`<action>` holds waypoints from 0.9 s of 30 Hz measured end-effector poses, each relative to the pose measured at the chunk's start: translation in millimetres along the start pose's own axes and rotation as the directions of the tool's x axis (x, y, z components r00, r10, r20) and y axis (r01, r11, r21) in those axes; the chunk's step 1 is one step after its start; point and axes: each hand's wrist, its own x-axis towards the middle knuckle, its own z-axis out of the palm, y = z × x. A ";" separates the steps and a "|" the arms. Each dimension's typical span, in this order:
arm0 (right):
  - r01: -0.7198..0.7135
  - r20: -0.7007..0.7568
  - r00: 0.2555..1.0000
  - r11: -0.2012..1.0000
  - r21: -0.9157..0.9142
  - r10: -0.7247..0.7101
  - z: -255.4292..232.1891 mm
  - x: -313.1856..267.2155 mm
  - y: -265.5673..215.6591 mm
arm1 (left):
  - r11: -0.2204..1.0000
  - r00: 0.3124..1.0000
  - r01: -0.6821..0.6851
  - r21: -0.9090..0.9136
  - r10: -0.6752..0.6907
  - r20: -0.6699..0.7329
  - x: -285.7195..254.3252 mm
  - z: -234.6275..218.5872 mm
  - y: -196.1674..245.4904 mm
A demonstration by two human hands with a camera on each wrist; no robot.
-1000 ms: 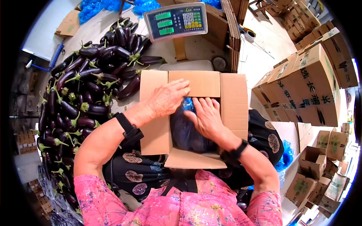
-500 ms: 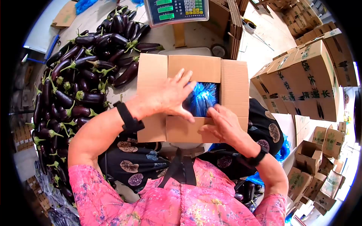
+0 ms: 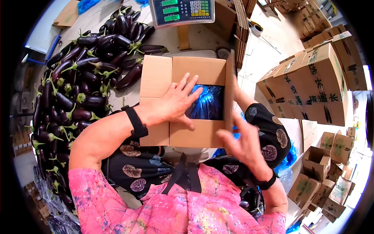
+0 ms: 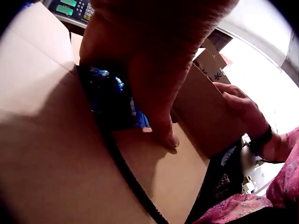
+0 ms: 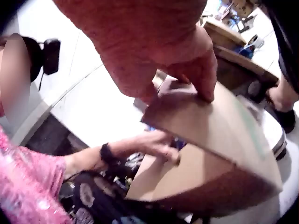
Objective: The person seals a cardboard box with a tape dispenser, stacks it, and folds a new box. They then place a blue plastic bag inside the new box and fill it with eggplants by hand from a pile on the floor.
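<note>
A cardboard box [image 3: 197,133] sits in front of me with a tied blue plastic bag [image 3: 208,102] inside. Its far and near flaps lie folded inward, its left flap [image 3: 155,80] spreads outward, and its right flap [image 3: 230,91] stands upright. My left hand [image 3: 171,102] lies across the box with fingers spread, fingertips on the far flap and thumb on the near flap, partly covering the bag. At the right flap, my right hand [image 5: 173,70] pinches the upper edge between thumb and fingers.
A large pile of eggplants [image 3: 89,74] lies to the left. Beyond the box stands a digital scale [image 3: 183,11], with flattened cardboard [image 3: 242,35] beside it. Printed cartons [image 3: 307,87] stand at the right, and smaller boxes [image 3: 319,163] lie behind them. Another person's foot [image 5: 282,95] shows nearby.
The near flap has been folded inward over the box. My right hand has moved from the bag to the right flap, which has risen upright. My left hand has spread across the opening.
</note>
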 end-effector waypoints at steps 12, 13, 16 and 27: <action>0.351 0.139 0.933 0.764 -0.541 -0.331 74.2 -16.8 48.0 | 0.995 0.943 -0.082 -0.048 0.062 -0.328 0.7 -25.6 -44.2; 0.363 0.154 0.929 0.759 -0.540 -0.335 71.2 -12.1 41.1 | 1.000 0.850 -0.011 -0.017 0.001 -0.527 3.0 -31.4 -63.3; 0.350 0.157 0.936 0.777 -0.524 -0.316 70.9 -1.5 32.1 | 0.854 0.745 0.334 -0.399 -0.499 -0.443 -17.3 -47.0 -120.0; 0.362 0.179 0.931 0.759 -0.541 -0.317 78.0 31.8 15.2 | 0.863 0.778 -0.111 -0.493 -0.233 -0.584 18.7 -22.8 -92.1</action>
